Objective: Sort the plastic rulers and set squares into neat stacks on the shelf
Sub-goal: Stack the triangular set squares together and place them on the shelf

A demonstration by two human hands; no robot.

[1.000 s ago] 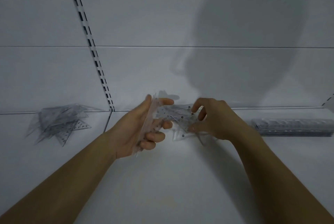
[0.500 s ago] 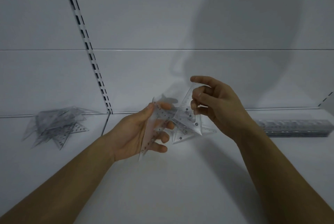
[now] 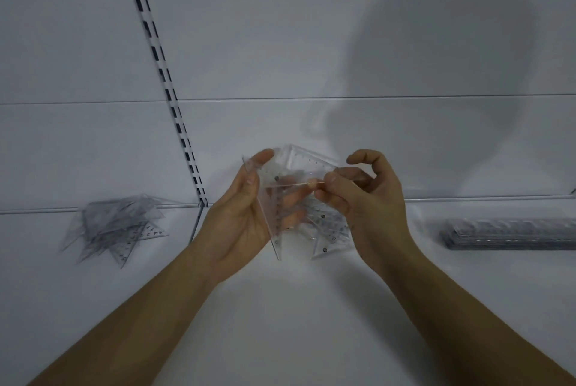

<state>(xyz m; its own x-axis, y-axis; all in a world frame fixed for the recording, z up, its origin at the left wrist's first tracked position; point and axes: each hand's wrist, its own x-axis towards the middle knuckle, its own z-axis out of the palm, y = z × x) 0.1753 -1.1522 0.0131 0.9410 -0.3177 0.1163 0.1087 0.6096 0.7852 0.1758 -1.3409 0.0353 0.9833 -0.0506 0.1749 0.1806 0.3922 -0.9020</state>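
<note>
- Head view: left hand (image 3: 240,223) grips a small bundle of set squares (image 3: 274,217); right hand (image 3: 361,198) pinches one clear set square (image 3: 307,164) just beside that bundle.
- Step, as I judge it: adding it; next, align edges.

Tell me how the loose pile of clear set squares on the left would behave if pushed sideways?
The loose pile would probably fan out rather than move as one: its thin, smooth-looking sheets overlap at different angles. They look light, so a gentle push on the white shelf may suffice. Each likely stays stiff.
</note>
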